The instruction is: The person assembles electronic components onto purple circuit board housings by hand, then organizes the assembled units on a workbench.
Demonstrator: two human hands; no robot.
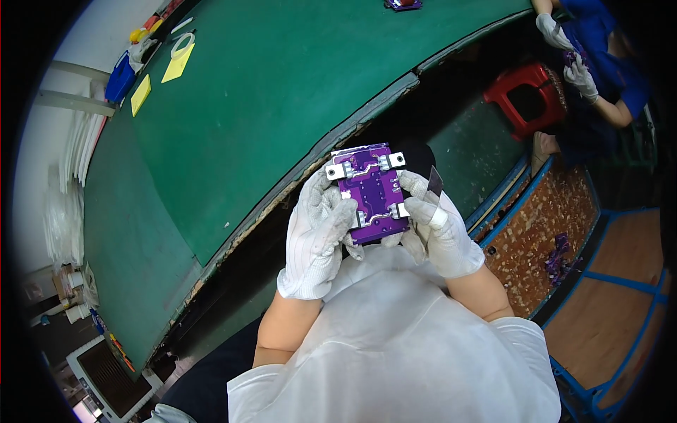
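Note:
A purple circuit board (372, 189) with metal tabs at its sides is held up in front of my white shirt. My left hand (316, 229), in a white glove, grips its left edge, the thumb lying near the lower left tab. On the other side my right hand (443, 229), also gloved, has its fingertips at the board's right edge, by the lower right tab. A thin dark blade-like piece (435, 185) sticks up from the right hand's fingers; its lower part is hidden. Fingers of both hands show below the board.
A green-topped table (247, 92) spreads ahead and left, bearing yellow paper pads (178, 63), a tape roll (182, 46) and another board (403, 4). To the right are a red stool (518, 99), a co-worker's gloved hands (580, 76), and a speckled surface (525, 243) with purple boards (558, 261).

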